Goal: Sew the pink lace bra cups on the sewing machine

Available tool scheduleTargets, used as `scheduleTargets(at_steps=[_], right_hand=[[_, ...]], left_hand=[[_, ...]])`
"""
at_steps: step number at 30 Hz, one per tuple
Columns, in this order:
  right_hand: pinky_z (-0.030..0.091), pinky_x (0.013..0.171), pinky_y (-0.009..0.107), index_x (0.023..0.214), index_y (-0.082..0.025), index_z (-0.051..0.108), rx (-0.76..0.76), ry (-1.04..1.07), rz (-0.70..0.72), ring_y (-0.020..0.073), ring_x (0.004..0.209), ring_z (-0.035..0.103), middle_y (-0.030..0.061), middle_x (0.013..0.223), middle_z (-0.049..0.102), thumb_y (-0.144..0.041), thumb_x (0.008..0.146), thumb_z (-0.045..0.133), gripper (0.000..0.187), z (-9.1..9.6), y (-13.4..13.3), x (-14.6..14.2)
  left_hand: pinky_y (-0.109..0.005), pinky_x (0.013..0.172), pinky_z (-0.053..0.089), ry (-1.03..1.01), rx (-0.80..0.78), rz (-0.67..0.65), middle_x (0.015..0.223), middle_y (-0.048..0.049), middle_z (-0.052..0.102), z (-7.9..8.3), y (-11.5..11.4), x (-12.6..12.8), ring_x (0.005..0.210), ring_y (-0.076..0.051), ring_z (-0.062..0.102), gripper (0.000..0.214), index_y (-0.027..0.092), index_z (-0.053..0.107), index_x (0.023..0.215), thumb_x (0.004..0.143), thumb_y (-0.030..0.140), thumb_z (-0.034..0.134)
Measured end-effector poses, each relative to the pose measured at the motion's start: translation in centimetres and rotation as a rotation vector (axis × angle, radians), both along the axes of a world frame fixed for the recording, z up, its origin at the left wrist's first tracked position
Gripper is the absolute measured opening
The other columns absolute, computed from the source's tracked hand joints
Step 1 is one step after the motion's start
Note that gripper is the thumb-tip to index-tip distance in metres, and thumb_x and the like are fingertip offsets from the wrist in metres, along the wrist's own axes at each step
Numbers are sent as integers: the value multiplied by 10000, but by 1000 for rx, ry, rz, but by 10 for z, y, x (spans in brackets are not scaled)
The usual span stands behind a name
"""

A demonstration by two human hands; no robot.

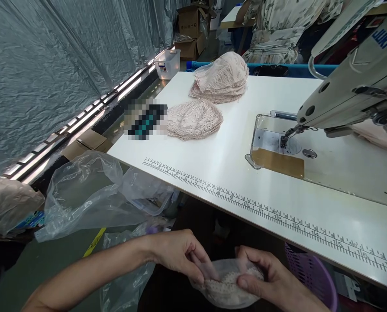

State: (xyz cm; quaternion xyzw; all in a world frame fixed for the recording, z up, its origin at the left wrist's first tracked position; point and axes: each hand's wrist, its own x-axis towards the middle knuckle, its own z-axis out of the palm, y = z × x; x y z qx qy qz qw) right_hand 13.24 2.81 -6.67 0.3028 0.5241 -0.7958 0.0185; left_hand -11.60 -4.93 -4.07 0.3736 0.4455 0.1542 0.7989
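Observation:
Below the table's front edge, both hands hold a small clear plastic bag (227, 286) with pale pink lace inside. My left hand (180, 255) pinches the bag's upper left side with fingers closed. My right hand (271, 279) grips the right side, thumb pressed on the plastic. Two stacks of the same pink lace pieces lie on the white table (232, 173): a nearer stack (193, 119) and a taller far stack (221, 78).
A white sewing machine (352, 86) stands at the right, its needle plate (274, 143) set in the table. A printed ruler (261, 208) runs along the front edge. Loose clear plastic bags (92, 190) lie left; a purple basket (313, 277) sits under the table. A white bin (167, 63) stands far back.

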Motion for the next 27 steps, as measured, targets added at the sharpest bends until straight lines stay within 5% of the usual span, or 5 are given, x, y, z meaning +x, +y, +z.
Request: scheduleTargets(at_steps=[5,10,13,19,27], right_hand=[[212,493,206,630,-189,422,45,-12,34,79,552,271,-74,589,338,-597,730,695,500,17,0,-14],[219,486,203,627,-190,436,109,-73,45,75,536,265,-78,569,334,-623,707,690,508,28,0,-22],[211,490,209,641,-190,447,106,-80,55,80,545,267,-77,576,333,-612,716,687,491,25,-1,-18],[246,511,210,698,-169,541,12,12,95,90,591,338,-53,657,423,-531,639,782,438,21,0,-7],[238,503,227,591,-165,502,104,10,106,89,556,348,-42,606,419,-461,737,699,384,29,-1,-12]], left_hand=[[-174,677,464,93,72,31,769,7,718,8,2,11,713,-138,636,499,190,770,945,552,486,854],[-163,441,256,186,116,84,501,66,484,5,2,26,481,-56,356,318,153,772,750,612,434,822],[-156,474,300,187,130,106,542,50,532,5,2,28,513,-65,406,260,155,782,803,677,382,780],[-146,509,371,85,68,119,547,37,579,5,1,22,509,-69,453,376,155,784,789,594,475,828],[-168,573,420,82,96,86,552,23,615,5,0,21,511,-80,466,332,181,792,766,625,482,805]])
